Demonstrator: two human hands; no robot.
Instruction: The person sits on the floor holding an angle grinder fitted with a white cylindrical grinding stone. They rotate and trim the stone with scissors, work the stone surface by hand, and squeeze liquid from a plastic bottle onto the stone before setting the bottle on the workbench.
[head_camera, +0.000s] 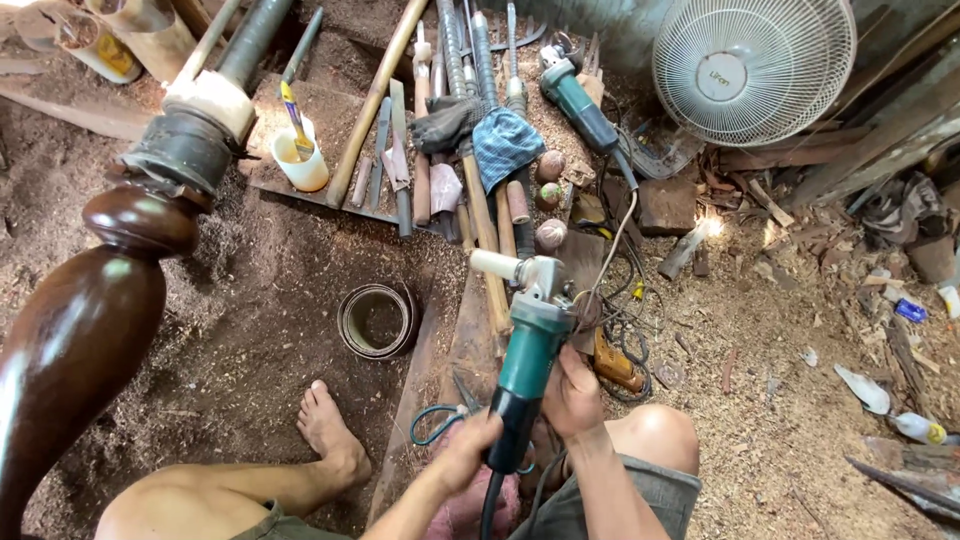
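Note:
A teal angle grinder (530, 345) with a white side handle (495, 264) points away from me over the sawdust floor. My left hand (468, 450) grips the rear of its body near the black cord. My right hand (572, 392) holds the body from the right side, just below the grey head. Blue-handled scissors (440, 420) lie under the hands. A large dark turned wooden post (85, 320) is mounted at the left.
A second teal grinder (580, 100), chisels and long tools (450, 130), a checked cloth (505, 145), a white cup with a brush (300, 160), a roll of sanding band (378, 320), a white fan (752, 62). My bare foot (330, 430) rests on sawdust.

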